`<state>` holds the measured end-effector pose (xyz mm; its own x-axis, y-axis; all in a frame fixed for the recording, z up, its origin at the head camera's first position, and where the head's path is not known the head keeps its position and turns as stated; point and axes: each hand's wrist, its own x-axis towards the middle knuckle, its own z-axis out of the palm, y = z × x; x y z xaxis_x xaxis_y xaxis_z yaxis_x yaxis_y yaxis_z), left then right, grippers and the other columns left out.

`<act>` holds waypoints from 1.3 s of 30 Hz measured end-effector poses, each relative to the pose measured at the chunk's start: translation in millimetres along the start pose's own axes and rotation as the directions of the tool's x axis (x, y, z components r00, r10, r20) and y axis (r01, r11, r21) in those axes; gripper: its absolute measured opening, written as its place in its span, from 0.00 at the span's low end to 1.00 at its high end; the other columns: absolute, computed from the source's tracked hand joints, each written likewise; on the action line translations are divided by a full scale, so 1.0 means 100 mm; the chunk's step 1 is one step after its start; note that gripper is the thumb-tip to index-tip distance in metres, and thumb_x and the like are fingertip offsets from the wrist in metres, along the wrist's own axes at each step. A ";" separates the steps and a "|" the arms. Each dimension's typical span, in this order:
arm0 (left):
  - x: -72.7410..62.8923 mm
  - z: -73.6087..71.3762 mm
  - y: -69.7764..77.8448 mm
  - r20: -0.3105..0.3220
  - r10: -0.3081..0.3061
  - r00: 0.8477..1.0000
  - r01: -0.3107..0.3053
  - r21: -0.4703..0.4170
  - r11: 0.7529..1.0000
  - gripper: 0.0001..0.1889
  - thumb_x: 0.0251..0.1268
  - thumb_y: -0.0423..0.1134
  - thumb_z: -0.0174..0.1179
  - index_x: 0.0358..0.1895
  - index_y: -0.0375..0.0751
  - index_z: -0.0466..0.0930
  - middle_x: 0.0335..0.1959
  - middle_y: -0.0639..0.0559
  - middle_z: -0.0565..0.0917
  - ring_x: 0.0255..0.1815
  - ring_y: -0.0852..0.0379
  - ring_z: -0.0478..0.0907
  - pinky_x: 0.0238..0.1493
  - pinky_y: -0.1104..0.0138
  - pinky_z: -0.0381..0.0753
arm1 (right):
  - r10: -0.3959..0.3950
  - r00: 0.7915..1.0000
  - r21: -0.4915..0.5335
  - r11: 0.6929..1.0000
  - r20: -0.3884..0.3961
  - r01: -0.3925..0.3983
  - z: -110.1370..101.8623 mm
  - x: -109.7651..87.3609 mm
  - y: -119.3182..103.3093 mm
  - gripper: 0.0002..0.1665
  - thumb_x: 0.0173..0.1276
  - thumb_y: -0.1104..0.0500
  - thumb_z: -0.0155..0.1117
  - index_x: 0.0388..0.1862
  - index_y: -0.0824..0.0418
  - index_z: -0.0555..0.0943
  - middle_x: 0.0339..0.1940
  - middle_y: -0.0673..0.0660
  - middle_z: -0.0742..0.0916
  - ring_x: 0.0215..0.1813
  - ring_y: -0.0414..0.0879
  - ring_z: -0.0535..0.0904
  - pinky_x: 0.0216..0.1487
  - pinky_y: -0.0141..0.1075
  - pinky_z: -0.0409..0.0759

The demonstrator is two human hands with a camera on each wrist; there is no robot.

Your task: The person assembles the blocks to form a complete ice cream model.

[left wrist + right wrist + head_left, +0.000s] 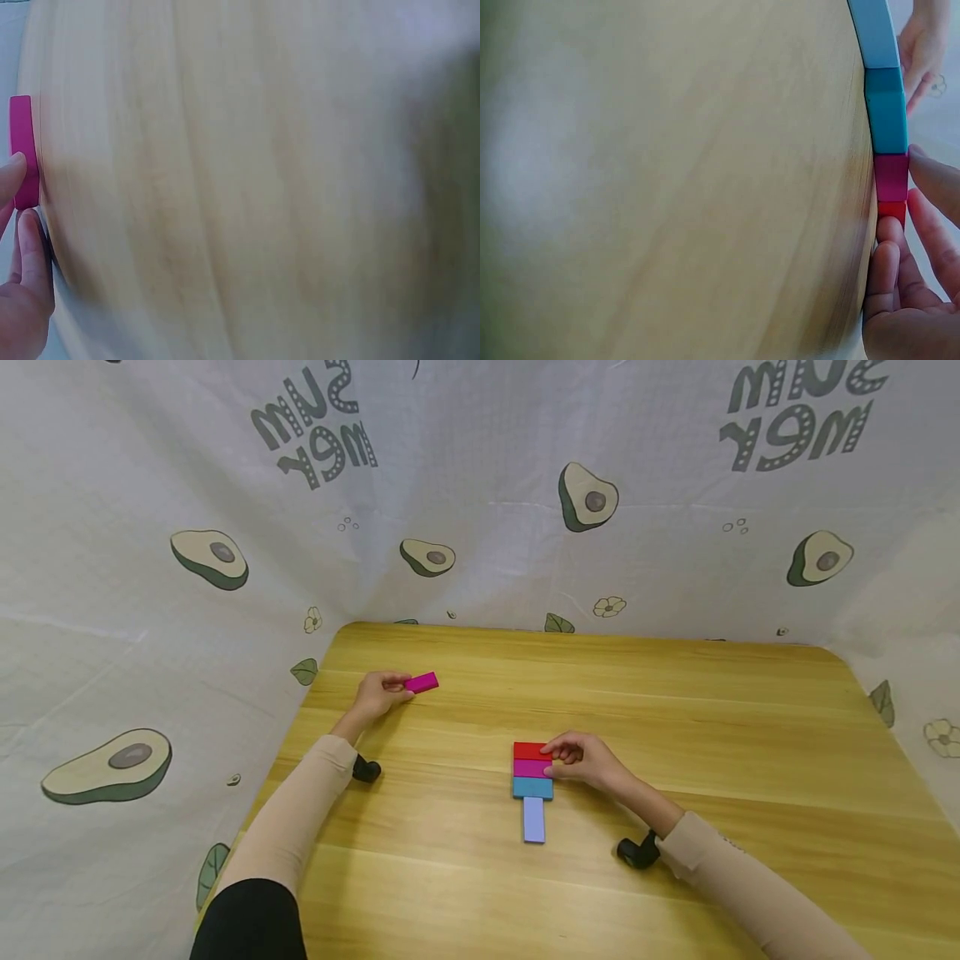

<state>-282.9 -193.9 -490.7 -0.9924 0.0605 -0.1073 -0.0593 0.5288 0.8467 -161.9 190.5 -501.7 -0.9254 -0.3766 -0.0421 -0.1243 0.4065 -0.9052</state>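
At the far left of the table, my left hand [379, 692] pinches one end of a magenta block [423, 682] between thumb and fingers. That block [22, 135] is at the edge of the left wrist view. Near the middle lie a red block [527, 750], a second magenta block [529, 767] and a teal block [532, 788] side by side. A lavender block [533, 821] stands out lengthwise from the teal one. My right hand [590, 761] is at their right ends: bent fingers touch the red block [891, 209], and the thumb rests at the second magenta block [890, 178].
The wooden table [675, 693] is backed by a white cloth [495, 468] printed with avocados. A black wrist device [367, 769] shows by the left sleeve, and another black device [639, 852] hangs by the right sleeve.
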 end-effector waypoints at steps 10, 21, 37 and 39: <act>-0.02 0.09 0.03 0.042 0.029 0.999 -0.028 -0.025 0.999 0.19 0.62 0.29 0.68 0.56 0.27 0.82 0.53 0.33 0.83 0.44 0.53 0.82 0.43 0.73 0.80 | -0.011 1.000 0.046 0.999 0.013 0.011 0.00 -0.02 -0.03 0.17 0.58 0.70 0.75 0.46 0.76 0.83 0.36 0.65 0.82 0.36 0.48 0.74 0.37 0.30 0.75; -0.04 0.20 0.09 0.088 0.062 0.994 -0.059 -0.032 0.998 0.19 0.63 0.28 0.68 0.57 0.27 0.82 0.54 0.33 0.82 0.46 0.52 0.82 0.46 0.71 0.81 | -0.007 1.000 -0.004 1.000 0.012 0.007 -0.01 0.00 0.02 0.16 0.58 0.69 0.76 0.45 0.73 0.84 0.34 0.62 0.82 0.36 0.46 0.74 0.37 0.30 0.75; -0.08 0.36 0.17 0.133 0.082 0.988 -0.080 -0.017 0.997 0.19 0.63 0.28 0.67 0.57 0.28 0.82 0.56 0.35 0.82 0.50 0.48 0.82 0.51 0.65 0.81 | 0.006 1.000 0.018 1.000 0.010 -0.006 -0.01 0.00 0.00 0.17 0.59 0.69 0.75 0.46 0.74 0.84 0.35 0.62 0.82 0.37 0.48 0.74 0.37 0.30 0.74; -0.09 0.38 0.19 0.141 0.085 0.986 -0.084 -0.016 0.996 0.19 0.63 0.28 0.67 0.57 0.28 0.81 0.56 0.34 0.82 0.50 0.47 0.82 0.52 0.65 0.81 | -0.001 1.000 0.023 1.000 0.010 0.001 -0.01 0.00 0.00 0.17 0.59 0.69 0.75 0.46 0.75 0.83 0.35 0.63 0.82 0.37 0.48 0.74 0.37 0.30 0.75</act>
<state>-270.9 -152.2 -493.4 -0.9687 0.2240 -0.1073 0.0221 0.5082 0.8610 -162.0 191.6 -501.3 -0.9218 -0.3851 -0.0455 -0.1165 0.3870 -0.9147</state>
